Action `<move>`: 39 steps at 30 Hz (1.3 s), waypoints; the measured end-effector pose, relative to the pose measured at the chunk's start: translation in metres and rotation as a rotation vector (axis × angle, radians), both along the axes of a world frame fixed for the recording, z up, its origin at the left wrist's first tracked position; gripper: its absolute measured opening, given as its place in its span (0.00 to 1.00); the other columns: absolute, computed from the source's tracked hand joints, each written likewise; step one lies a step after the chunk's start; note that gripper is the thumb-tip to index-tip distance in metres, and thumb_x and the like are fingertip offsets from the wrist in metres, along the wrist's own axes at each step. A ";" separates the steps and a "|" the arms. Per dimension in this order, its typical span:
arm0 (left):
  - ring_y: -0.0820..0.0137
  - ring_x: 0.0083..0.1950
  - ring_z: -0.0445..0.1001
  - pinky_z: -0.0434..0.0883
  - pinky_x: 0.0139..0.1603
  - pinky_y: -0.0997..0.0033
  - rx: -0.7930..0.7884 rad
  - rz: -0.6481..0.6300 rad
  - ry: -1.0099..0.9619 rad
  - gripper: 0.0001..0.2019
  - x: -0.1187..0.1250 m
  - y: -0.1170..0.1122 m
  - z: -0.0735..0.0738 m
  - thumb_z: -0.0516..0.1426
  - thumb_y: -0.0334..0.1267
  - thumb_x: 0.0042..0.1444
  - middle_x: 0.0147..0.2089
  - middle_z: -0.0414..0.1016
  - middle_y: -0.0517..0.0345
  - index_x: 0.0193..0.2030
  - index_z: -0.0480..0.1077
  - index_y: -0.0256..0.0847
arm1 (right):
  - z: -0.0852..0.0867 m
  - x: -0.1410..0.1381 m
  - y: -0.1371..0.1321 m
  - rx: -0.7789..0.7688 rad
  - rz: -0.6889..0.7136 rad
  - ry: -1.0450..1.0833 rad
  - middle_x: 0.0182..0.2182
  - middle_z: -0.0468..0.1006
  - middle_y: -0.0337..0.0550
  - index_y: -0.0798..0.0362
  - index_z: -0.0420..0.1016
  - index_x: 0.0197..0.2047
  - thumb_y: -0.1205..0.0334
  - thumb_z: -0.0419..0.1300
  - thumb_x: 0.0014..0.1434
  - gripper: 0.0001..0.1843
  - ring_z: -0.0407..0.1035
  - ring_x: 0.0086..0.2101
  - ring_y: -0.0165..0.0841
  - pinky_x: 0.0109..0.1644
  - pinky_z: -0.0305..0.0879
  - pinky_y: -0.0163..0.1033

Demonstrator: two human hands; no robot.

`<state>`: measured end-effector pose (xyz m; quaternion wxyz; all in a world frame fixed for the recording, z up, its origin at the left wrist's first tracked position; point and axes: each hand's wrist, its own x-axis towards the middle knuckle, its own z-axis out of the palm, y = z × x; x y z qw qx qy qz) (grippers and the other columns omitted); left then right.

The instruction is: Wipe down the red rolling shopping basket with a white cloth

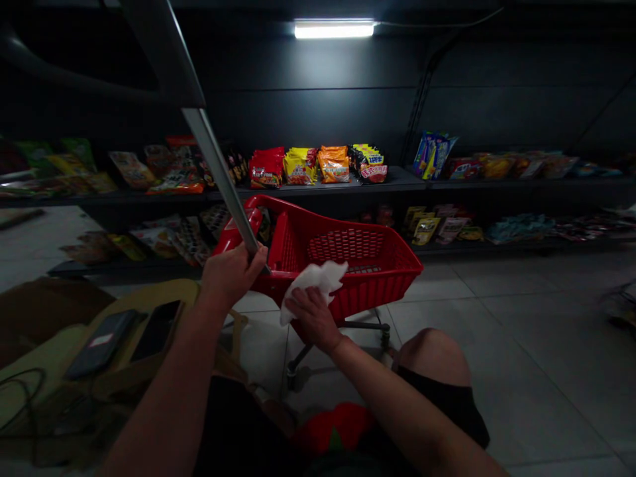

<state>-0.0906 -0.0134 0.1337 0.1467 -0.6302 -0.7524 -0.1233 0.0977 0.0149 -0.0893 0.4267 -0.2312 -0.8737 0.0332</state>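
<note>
A small red shopping cart (358, 291) stands in front of me with its basket pointing right. A silver metal pole (216, 156) slants down from the upper left to the handle end of the cart. My left hand (231, 275) is closed around the lower part of this pole, beside the cart's handle. My right hand (315, 315) holds a white cloth (318, 278), crumpled at its upper edge, against the near side of the basket. The right fingers lie over the cloth, partly hiding it. The basket's inside shows a perforated wall.
Behind the cart run dark shelves (397, 177) with snack packets (301, 165). At left, a yellowish folding chair (179, 291) bears a phone (158, 330) and a dark flat device (102, 343). Cables (30, 397) lie at the lower left. My bare knee (434, 358) is right of the cart's wheels.
</note>
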 end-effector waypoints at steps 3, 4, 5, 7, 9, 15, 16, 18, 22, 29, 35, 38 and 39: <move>0.57 0.39 0.80 0.64 0.35 0.66 0.002 -0.005 0.000 0.28 0.000 -0.004 0.001 0.38 0.55 0.65 0.36 0.81 0.49 0.48 0.73 0.42 | -0.026 0.011 -0.006 0.026 0.058 -0.053 0.51 0.78 0.48 0.49 0.75 0.56 0.65 0.57 0.64 0.18 0.67 0.55 0.42 0.61 0.61 0.50; 0.57 0.39 0.80 0.64 0.35 0.66 0.000 -0.003 0.001 0.28 0.000 -0.005 0.001 0.38 0.55 0.65 0.36 0.81 0.49 0.47 0.73 0.43 | -0.026 0.020 -0.006 0.027 0.086 -0.079 0.50 0.78 0.47 0.48 0.76 0.55 0.65 0.58 0.64 0.17 0.68 0.54 0.41 0.60 0.62 0.49; 0.57 0.38 0.80 0.64 0.35 0.66 -0.003 -0.001 0.002 0.28 0.000 -0.006 0.001 0.38 0.55 0.65 0.35 0.81 0.49 0.47 0.73 0.43 | -0.022 0.027 -0.005 0.020 0.110 -0.104 0.51 0.78 0.45 0.47 0.76 0.54 0.65 0.58 0.64 0.16 0.68 0.53 0.41 0.60 0.62 0.48; 0.57 0.38 0.80 0.64 0.35 0.66 -0.006 0.003 0.009 0.27 0.001 -0.008 0.001 0.38 0.55 0.65 0.36 0.81 0.49 0.47 0.73 0.43 | -0.005 0.035 -0.005 -0.027 0.103 -0.111 0.54 0.76 0.43 0.44 0.75 0.56 0.64 0.57 0.65 0.17 0.68 0.54 0.39 0.60 0.62 0.47; 0.57 0.39 0.80 0.64 0.35 0.66 -0.004 0.000 0.017 0.27 0.002 -0.010 0.001 0.38 0.55 0.65 0.37 0.81 0.49 0.47 0.73 0.42 | 0.012 0.031 -0.005 -0.072 0.050 -0.043 0.57 0.73 0.43 0.44 0.71 0.60 0.66 0.54 0.67 0.21 0.66 0.57 0.38 0.61 0.61 0.46; 0.58 0.40 0.80 0.65 0.37 0.67 -0.017 -0.001 0.001 0.27 0.006 -0.012 0.002 0.38 0.54 0.66 0.38 0.81 0.49 0.50 0.73 0.42 | -0.007 0.014 -0.021 -0.084 -0.016 -0.146 0.64 0.65 0.46 0.44 0.65 0.65 0.68 0.58 0.63 0.28 0.61 0.61 0.41 0.63 0.63 0.49; 0.58 0.40 0.80 0.65 0.37 0.67 -0.018 0.000 -0.002 0.27 0.007 -0.012 0.003 0.39 0.54 0.66 0.38 0.81 0.49 0.50 0.73 0.41 | -0.014 0.017 -0.024 -0.100 -0.018 -0.186 0.65 0.64 0.46 0.44 0.66 0.64 0.68 0.59 0.62 0.27 0.61 0.61 0.41 0.61 0.64 0.49; 0.57 0.40 0.80 0.66 0.37 0.66 -0.012 0.001 -0.002 0.28 0.007 -0.012 0.002 0.39 0.54 0.65 0.38 0.81 0.48 0.49 0.73 0.41 | -0.020 0.031 -0.025 -0.110 0.007 -0.242 0.63 0.66 0.44 0.42 0.68 0.63 0.67 0.59 0.63 0.26 0.61 0.62 0.41 0.62 0.62 0.51; 0.56 0.40 0.80 0.66 0.37 0.66 0.001 0.021 0.003 0.29 0.007 -0.013 0.000 0.38 0.55 0.65 0.37 0.81 0.47 0.50 0.73 0.41 | -0.003 0.078 -0.001 -0.078 -0.038 -0.245 0.56 0.74 0.41 0.39 0.72 0.59 0.70 0.59 0.62 0.24 0.60 0.60 0.41 0.67 0.50 0.56; 0.57 0.39 0.80 0.65 0.37 0.65 0.001 -0.005 0.018 0.29 0.016 -0.013 -0.001 0.38 0.55 0.65 0.37 0.81 0.47 0.49 0.73 0.39 | 0.004 0.119 0.039 -0.255 -0.545 0.323 0.47 0.71 0.51 0.53 0.77 0.45 0.75 0.54 0.52 0.19 0.64 0.51 0.42 0.59 0.61 0.50; 0.55 0.39 0.80 0.65 0.36 0.65 -0.005 0.020 0.035 0.29 0.026 -0.011 0.001 0.37 0.55 0.65 0.36 0.81 0.46 0.49 0.73 0.39 | -0.037 0.030 -0.017 -0.452 -0.225 0.208 0.46 0.70 0.48 0.49 0.75 0.47 0.74 0.58 0.48 0.22 0.66 0.48 0.41 0.53 0.67 0.47; 0.55 0.39 0.80 0.65 0.35 0.65 -0.013 0.027 0.034 0.29 0.023 -0.013 0.002 0.38 0.55 0.66 0.37 0.81 0.46 0.49 0.72 0.39 | -0.043 0.031 -0.023 -0.497 -0.075 0.098 0.47 0.72 0.46 0.48 0.76 0.47 0.74 0.58 0.48 0.23 0.67 0.48 0.41 0.51 0.68 0.45; 0.55 0.39 0.80 0.65 0.35 0.65 -0.018 0.029 0.033 0.29 0.021 -0.014 0.002 0.38 0.55 0.65 0.37 0.81 0.46 0.50 0.72 0.39 | -0.040 0.042 -0.017 -0.488 -0.090 0.115 0.47 0.72 0.46 0.49 0.76 0.46 0.74 0.57 0.48 0.22 0.67 0.48 0.40 0.51 0.68 0.45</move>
